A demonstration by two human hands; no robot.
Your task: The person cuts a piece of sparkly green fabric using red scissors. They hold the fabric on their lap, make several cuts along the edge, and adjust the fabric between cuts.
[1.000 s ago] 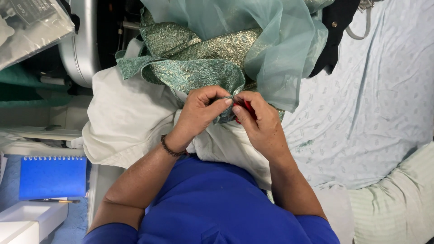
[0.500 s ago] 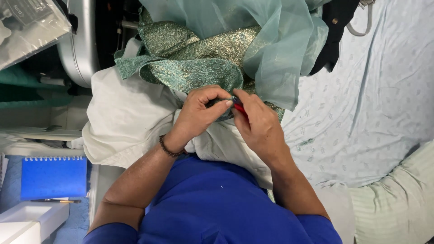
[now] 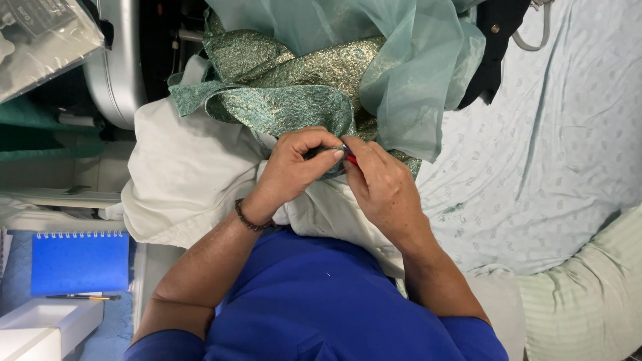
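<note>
The green brocade cloth point(image 3: 287, 110) lies bunched on a white sheet point(image 3: 187, 180). Its near edge is pinched in the closed fingers of the left hand point(image 3: 297, 164). The right hand point(image 3: 381, 187) is closed around a small red tool point(image 3: 351, 159). The cloth is judged light, limp and prone to fraying; it is best gripped near the edge.

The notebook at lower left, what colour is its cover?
Blue, with a white spiral binding along its top edge: the notebook, seen in the head view.

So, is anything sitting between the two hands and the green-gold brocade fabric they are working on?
Nothing visible does. The left hand and right hand both already touch the brocade fabric at its edge, with a small red thing at the right fingertips. The sheer teal cloth lies beyond, not between.
</note>
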